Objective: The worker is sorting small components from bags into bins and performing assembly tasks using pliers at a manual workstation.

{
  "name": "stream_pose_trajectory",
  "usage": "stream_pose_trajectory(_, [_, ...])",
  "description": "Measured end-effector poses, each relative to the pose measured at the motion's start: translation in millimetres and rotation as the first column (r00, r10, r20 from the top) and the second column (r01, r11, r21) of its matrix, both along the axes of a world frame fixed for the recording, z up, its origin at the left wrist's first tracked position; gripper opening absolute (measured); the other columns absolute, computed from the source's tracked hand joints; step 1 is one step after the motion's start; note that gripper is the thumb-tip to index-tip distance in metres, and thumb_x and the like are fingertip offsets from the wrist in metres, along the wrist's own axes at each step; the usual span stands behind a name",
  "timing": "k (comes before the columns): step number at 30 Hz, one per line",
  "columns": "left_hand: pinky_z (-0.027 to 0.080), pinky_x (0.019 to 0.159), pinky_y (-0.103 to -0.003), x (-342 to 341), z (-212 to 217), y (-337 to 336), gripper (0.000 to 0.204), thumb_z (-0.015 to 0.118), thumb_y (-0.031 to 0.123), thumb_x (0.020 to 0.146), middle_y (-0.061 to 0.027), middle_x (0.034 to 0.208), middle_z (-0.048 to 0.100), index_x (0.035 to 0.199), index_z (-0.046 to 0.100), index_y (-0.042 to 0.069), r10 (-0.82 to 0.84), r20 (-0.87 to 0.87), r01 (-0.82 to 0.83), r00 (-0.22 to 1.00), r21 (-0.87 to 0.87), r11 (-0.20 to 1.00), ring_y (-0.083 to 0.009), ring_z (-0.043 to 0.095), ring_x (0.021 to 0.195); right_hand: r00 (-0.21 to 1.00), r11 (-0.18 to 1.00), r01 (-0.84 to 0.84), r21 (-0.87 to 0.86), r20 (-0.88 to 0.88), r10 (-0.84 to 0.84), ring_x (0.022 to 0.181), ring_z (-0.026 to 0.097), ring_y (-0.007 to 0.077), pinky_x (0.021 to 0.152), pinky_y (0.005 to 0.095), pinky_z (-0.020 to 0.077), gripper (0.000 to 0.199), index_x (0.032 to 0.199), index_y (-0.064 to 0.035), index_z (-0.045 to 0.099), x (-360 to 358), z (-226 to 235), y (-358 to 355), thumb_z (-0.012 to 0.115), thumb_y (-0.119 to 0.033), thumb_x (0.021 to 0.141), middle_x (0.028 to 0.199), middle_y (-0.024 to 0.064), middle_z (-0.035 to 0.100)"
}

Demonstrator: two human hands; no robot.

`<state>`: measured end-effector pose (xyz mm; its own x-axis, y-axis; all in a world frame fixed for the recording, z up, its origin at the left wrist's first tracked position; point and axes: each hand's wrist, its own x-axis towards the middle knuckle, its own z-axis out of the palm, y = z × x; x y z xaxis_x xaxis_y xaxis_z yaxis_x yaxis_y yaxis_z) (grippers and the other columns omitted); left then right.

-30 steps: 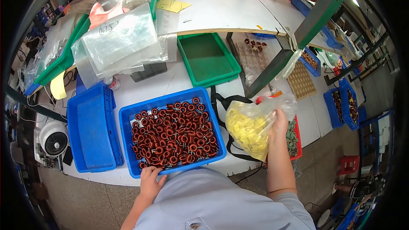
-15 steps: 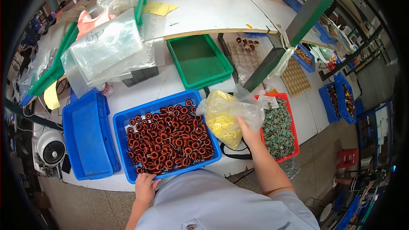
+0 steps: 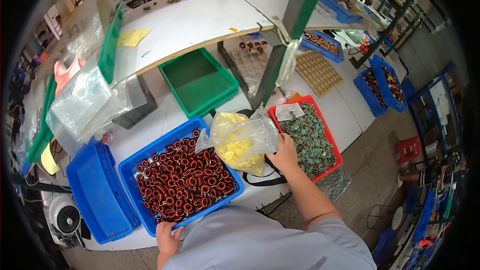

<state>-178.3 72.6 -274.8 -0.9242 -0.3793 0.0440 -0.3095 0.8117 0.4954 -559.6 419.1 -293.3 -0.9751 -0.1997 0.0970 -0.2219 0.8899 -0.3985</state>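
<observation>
Grips a clear plastic bag of yellow pieces in the closed right hand, hiding fingertips behind crumpled film. Slumps leftward from that hand, too slack to show a clear long axis; overlaps the rim of a blue tray of copper-coloured toroidal coils, leaving contact uncertain. Steadies the tray, farther left, with the left hand, thumb and fingers parted. Includes, just right of the bag hand, a red tray of green components.

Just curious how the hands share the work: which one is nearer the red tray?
Right. The right hand is just left of the red tray, holding a bag of yellow pieces; the left hand is farther away, at the near edge of the blue tray of rings.
</observation>
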Motion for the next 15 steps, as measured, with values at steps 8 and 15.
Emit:
stream_pose_trajectory(8, [0.048,0.083,-0.038,-3,5,4,0.028,0.083,0.012,0.076,-0.0098,0.095,0.061,0.099,0.069,0.004,0.042,0.027,-0.042,0.999,0.027,0.999,-0.0288,0.056,0.089,0.965,0.976,-0.207,0.061,-0.153,0.214,0.126,0.049,0.0343,0.105,0.0446,0.0426,0.072,0.144,-0.014,0.051,-39,-31,3,0.072,-0.036,0.078,0.144,0.0166,0.049])
stream_pose_trajectory(15, [0.048,0.084,-0.038,-3,5,5,0.028,0.082,0.011,0.076,-0.0108,0.096,0.061,0.099,0.069,0.003,0.04,0.038,-0.041,0.998,0.029,0.999,-0.0292,0.056,0.091,0.988,0.975,-0.155,0.161,0.008,0.156,0.125,0.05,0.0322,0.103,0.0431,0.042,0.071,0.145,-0.0177,0.051,-65,-33,-8,0.069,-0.039,0.081,0.145,0.0129,0.051])
